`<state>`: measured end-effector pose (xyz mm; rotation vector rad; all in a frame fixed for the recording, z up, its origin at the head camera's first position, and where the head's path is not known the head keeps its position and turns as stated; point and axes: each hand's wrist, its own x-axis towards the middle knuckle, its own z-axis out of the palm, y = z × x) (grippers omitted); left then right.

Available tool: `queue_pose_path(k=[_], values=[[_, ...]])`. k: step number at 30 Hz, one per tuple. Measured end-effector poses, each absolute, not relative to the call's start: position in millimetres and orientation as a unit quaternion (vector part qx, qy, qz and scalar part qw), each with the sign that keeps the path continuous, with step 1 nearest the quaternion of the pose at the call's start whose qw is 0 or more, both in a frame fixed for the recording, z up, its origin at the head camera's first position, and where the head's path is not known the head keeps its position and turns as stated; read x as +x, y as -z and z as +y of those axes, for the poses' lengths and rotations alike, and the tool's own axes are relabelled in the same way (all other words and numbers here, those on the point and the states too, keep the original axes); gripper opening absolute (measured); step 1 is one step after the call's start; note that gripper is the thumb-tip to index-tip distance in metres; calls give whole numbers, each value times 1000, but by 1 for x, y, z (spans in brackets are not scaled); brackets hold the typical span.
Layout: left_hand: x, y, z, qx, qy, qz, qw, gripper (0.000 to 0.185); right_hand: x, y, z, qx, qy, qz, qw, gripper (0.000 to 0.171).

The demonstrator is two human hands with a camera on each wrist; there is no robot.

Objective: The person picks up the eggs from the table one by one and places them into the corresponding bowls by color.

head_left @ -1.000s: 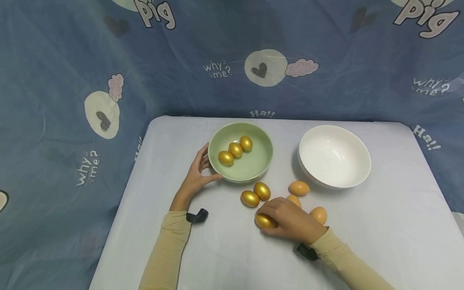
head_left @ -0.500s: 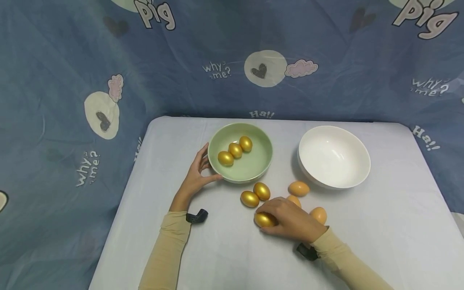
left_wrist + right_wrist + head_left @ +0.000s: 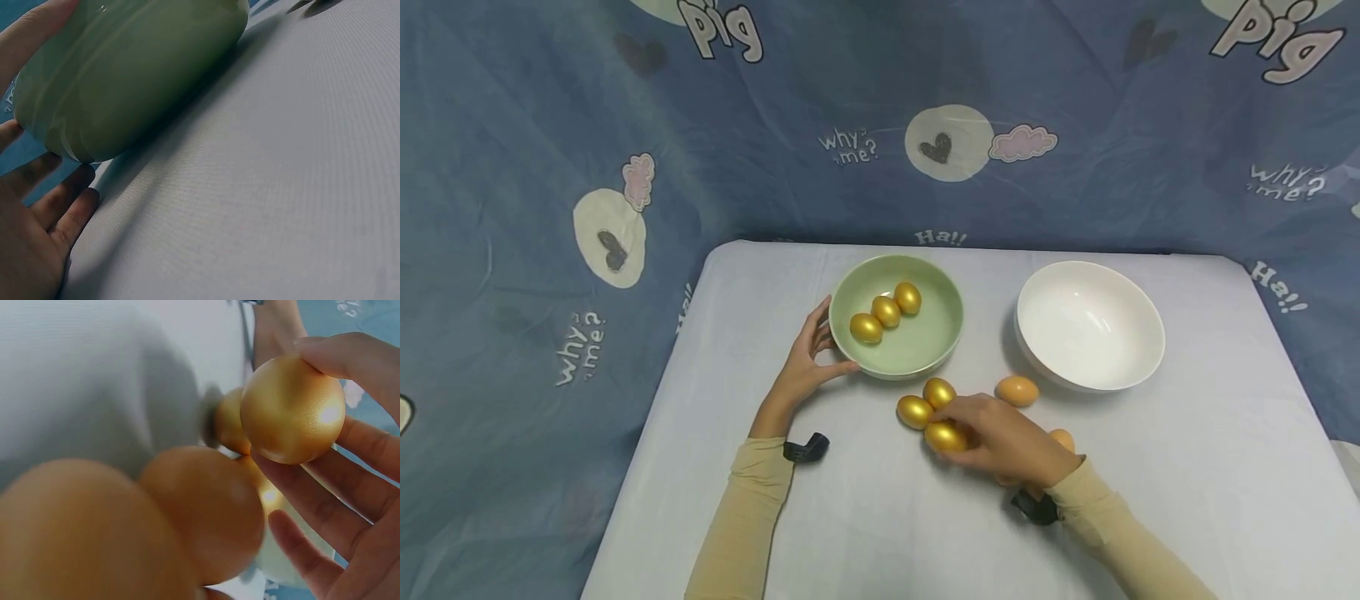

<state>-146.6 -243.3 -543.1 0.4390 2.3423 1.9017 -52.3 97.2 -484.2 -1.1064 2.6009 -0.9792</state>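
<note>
While the head view takes in the whole table [image 3: 1210, 467], the green bowl [image 3: 942, 335] serves as the landmark: three golden eggs [image 3: 886, 312] lie in a row inside it, and the left hand [image 3: 805, 367] cups its near-left wall, thumb curled along the base and fingers against the side. Just in front of the green bowl, the right hand [image 3: 1000, 442] has its grip clamped on a golden egg [image 3: 944, 437], fingertips on top and thumb underneath, with two more golden eggs [image 3: 927, 403] touching each other between that egg and the bowl. To the right of the green bowl stands a white bowl [image 3: 1142, 367], holding nothing, with an orange egg [image 3: 1017, 390] near its front edge and another orange egg [image 3: 1063, 438] peeping out behind the right hand. From the left wrist view, the green bowl's wall [image 3: 131, 75] fills the upper left, a thumb above and fingers [image 3: 62, 206] spread at its foot on the cloth. From the right wrist view, the held golden egg [image 3: 292, 409] sits pinched across its broad middle between fingertip and fingers [image 3: 350, 487], clear of the two orange eggs [image 3: 206, 512] blurred in the foreground. Its glossy, hard, rounded shell looks slippery and probably light; taking it around the widest part with gentle, even pressure seems safest, since a pinch near either end would likely let it squirt free.
</note>
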Motion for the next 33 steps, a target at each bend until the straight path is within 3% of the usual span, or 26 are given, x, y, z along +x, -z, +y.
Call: queue_pose_path(k=[13,20,33], values=[[-147,544,-243,148,-619,770,39,117,-68,458,93,-355,357,858,105,34],[-148,546,-243,143,-618,772,47,120,-81,447,88,-378,358,850,80,36],[-147,544,-244,143,-617,773,47,119,-120,429,76,-378,423,818,94,39]])
